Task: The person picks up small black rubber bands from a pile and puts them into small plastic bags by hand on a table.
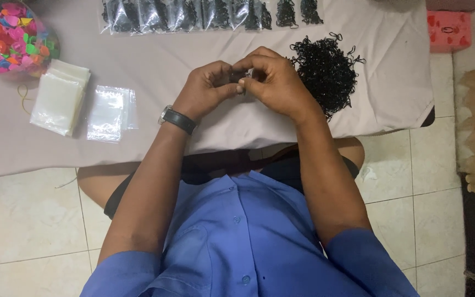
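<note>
Pinching something small together at upper centre, left hand [207, 88] and right hand [273, 82] risk dropping it; contents hidden.

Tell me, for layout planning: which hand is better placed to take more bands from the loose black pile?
Likely right. The right hand sits beside the black band pile; the left hand is farther away.
</note>
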